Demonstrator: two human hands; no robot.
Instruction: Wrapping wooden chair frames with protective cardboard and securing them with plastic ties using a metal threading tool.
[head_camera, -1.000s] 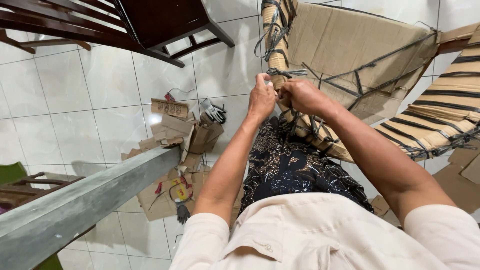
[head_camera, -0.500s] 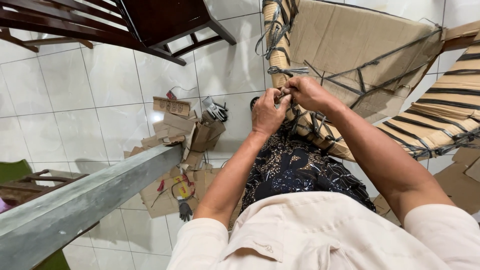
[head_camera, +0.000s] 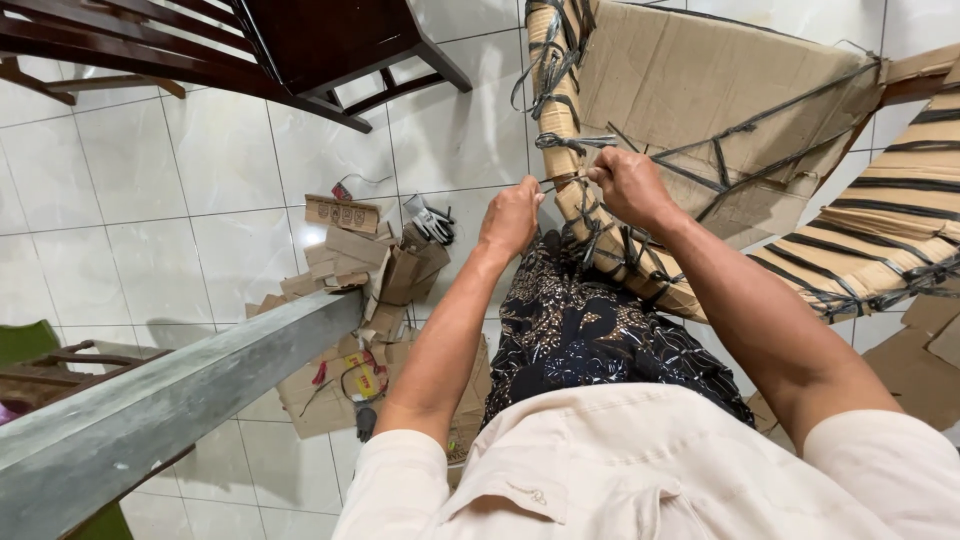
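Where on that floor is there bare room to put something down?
Bare white tiles lie between the dark wooden chair above and the grey beam below. It is crowded around the cardboard scraps by the left hand, and where the right hand works at the strapped cardboard bundle.

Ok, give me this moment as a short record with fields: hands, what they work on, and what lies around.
left hand: pinches a dark strap, fingers closed on it
right hand: grips the same strap close beside the left
work piece: cardboard-wrapped furniture piece, bound with crossing dark straps
floor: white tiles, cardboard scraps in a heap
near left: grey beam
top left: dark wooden chair
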